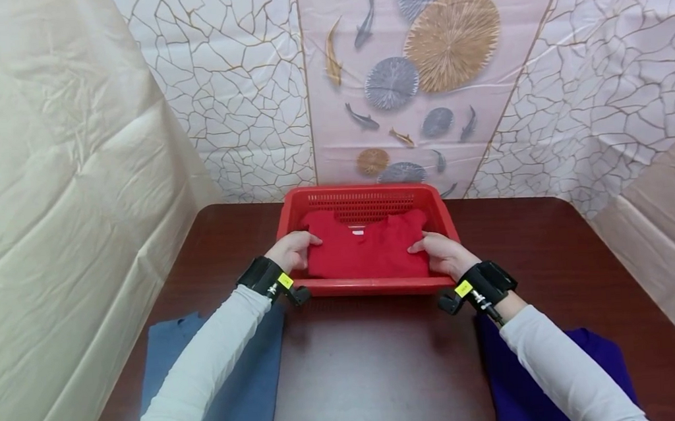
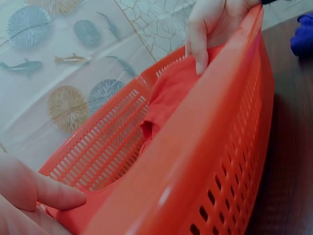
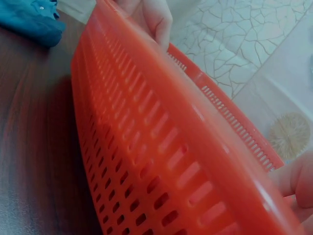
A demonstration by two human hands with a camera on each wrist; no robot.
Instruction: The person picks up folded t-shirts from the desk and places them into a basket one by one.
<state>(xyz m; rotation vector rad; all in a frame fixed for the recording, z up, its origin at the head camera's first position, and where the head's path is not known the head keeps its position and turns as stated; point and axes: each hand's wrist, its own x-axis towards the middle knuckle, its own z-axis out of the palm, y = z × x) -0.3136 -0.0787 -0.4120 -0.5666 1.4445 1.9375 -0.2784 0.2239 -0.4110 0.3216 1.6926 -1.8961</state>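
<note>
A folded red shirt (image 1: 371, 254) lies inside a red plastic basket (image 1: 373, 285), its neckline and a white label toward the back. My left hand (image 1: 294, 248) pinches the shirt's left edge, thumb on top and the other fingers tucked underneath. On the opposite side, my right hand (image 1: 443, 254) grips the right edge the same way. Both hands reach in over the basket's rim near its front corners. From the left wrist, the shirt (image 2: 171, 88) shows below the rim between the two hands. In the right wrist view the basket's slotted front wall (image 3: 142, 132) hides the shirt.
A folded blue-grey garment (image 1: 226, 384) lies on the dark wooden table (image 1: 379, 366) at the left, partly under my left forearm. A dark purple-blue garment (image 1: 599, 355) lies at the right beneath my right forearm. A patterned curtain (image 1: 232, 86) hangs behind the basket.
</note>
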